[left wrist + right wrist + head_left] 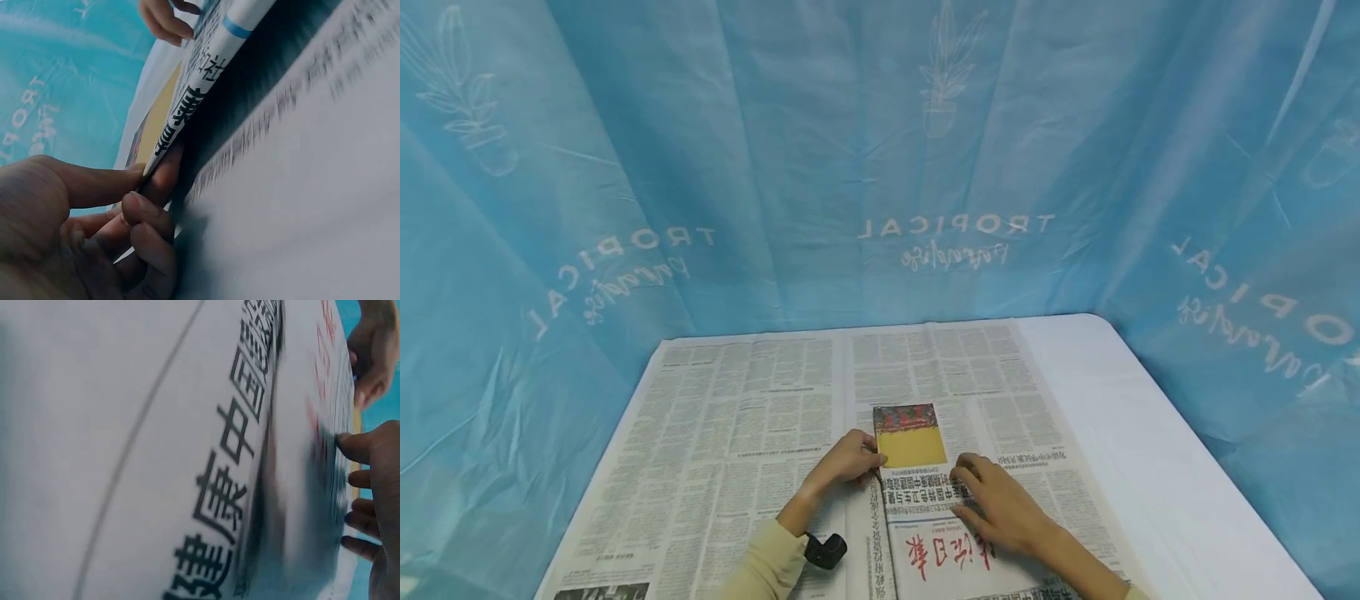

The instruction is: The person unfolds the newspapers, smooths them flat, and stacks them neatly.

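Observation:
My left hand (850, 457) pinches the folded edge (187, 103) of a newspaper (940, 529) between thumb and fingers, beside the lower left corner of a flat rectangular yellow piece (912, 447). That piece has a red and dark patterned band along its far end; whether it is a booklet or a card, I cannot tell. Part of the newspaper's raised side shows dark shadow beneath it in the left wrist view. Over the right part of the newspaper, near red headline characters, my right hand (1003, 507) rests its spread, slightly bent fingertips on the paper.
Wide newspaper sheets (737, 417) cover most of the table, and its white surface (1195, 475) shows along the right side. A blue printed curtain (880, 167) hangs behind the table and at both sides. A small black device (825, 552) sits at the left wrist.

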Demonstrator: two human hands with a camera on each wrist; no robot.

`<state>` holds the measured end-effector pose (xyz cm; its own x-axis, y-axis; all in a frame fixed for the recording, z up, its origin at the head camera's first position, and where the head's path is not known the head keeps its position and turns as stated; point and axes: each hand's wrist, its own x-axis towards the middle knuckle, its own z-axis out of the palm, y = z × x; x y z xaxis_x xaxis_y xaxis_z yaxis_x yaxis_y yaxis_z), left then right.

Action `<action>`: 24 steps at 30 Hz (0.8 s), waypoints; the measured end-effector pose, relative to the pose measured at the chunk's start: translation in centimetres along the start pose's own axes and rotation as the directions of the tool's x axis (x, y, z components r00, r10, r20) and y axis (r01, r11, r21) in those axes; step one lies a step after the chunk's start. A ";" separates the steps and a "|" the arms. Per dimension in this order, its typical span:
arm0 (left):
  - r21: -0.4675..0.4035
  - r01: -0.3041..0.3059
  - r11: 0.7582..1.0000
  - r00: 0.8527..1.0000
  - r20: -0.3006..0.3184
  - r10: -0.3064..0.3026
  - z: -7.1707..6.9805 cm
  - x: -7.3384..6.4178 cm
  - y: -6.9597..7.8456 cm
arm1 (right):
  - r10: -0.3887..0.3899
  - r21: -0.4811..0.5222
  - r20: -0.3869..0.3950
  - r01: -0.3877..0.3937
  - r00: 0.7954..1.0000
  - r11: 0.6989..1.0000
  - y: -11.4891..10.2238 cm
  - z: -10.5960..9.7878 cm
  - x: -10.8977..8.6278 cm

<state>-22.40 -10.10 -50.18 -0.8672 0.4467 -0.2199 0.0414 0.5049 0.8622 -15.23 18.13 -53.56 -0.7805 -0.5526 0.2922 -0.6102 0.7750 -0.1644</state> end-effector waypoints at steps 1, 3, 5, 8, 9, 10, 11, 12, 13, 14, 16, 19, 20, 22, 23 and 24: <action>0.013 -0.007 1.000 1.000 0.012 0.007 -0.5 -0.3 -0.2 | -0.001 -0.007 0.000 0.001 1.000 1.000 0.2 0.0 0.0; 0.022 0.004 1.000 1.000 0.014 -0.004 -1.3 -0.8 -0.5 | -0.013 -0.027 -0.003 0.013 1.000 1.000 0.5 0.1 -0.1; 0.024 0.021 0.999 1.000 0.009 -0.022 -2.1 -1.3 -0.9 | -0.034 -0.036 -0.010 0.033 0.999 0.999 0.8 0.3 -0.2; 0.009 0.053 0.999 0.999 -0.001 -0.053 -3.0 -2.1 -1.5 | -0.063 -0.044 -0.007 0.062 0.998 0.997 1.1 0.5 -0.4; 0.007 0.058 0.998 0.998 -0.004 -0.058 -3.2 -2.4 -1.7 | -0.068 -0.045 -0.002 0.067 0.998 0.997 1.2 0.6 -0.4; 0.000 0.061 0.998 0.998 -0.006 -0.061 -3.5 -2.6 -1.8 | -0.069 -0.042 0.007 0.070 0.998 0.997 1.3 0.6 -0.3; -0.004 0.063 0.998 0.998 -0.010 -0.063 -3.7 -2.8 -2.0 | -0.069 -0.040 0.020 0.069 0.997 0.997 1.4 0.6 -0.3; -0.005 0.063 0.998 0.998 -0.014 -0.063 -3.9 -3.0 -2.1 | -0.068 -0.033 0.033 0.069 0.997 0.997 1.5 0.6 -0.1; -0.004 0.063 0.998 0.998 -0.018 -0.064 -4.0 -3.1 -2.3 | -0.064 -0.025 0.052 0.065 0.997 0.998 1.5 0.6 0.0; -0.007 0.068 0.998 0.997 -0.021 -0.068 -4.2 -3.3 -2.4 | -0.061 -0.014 0.074 0.062 0.995 0.998 1.5 0.6 0.1; -0.005 0.083 0.997 0.996 -0.030 -0.083 -4.4 -3.5 -2.6 | -0.054 0.017 0.121 0.053 0.991 0.998 1.5 0.6 0.3; -0.009 0.102 0.995 0.994 -0.037 -0.102 -4.6 -3.6 -3.0 | -0.045 0.040 0.182 0.039 0.982 0.998 1.5 0.7 0.6; -0.014 0.105 0.994 0.994 -0.039 -0.106 -4.7 -3.6 -3.0 | -0.045 0.045 0.193 0.037 0.980 0.998 1.4 0.7 0.6; -0.013 0.112 0.994 0.992 -0.060 -0.113 -4.8 -3.5 -3.1 | -0.041 0.048 0.205 0.032 0.978 0.998 1.4 0.8 0.7; -0.004 0.116 0.993 0.990 -0.075 -0.116 -4.8 -3.4 -3.2 | -0.043 0.045 0.204 0.034 0.978 0.998 1.4 0.8 0.7; 0.004 0.121 0.993 0.988 -0.093 -0.120 -4.8 -3.3 -3.2 | -0.046 0.044 0.202 0.037 0.978 0.998 1.3 0.9 0.7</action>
<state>-22.08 -16.71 -50.00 -0.9081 0.3123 -0.2788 -0.0621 0.5581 0.8275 -16.67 18.54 -54.39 -0.7632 -0.6379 0.1031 -0.6444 0.7395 -0.1947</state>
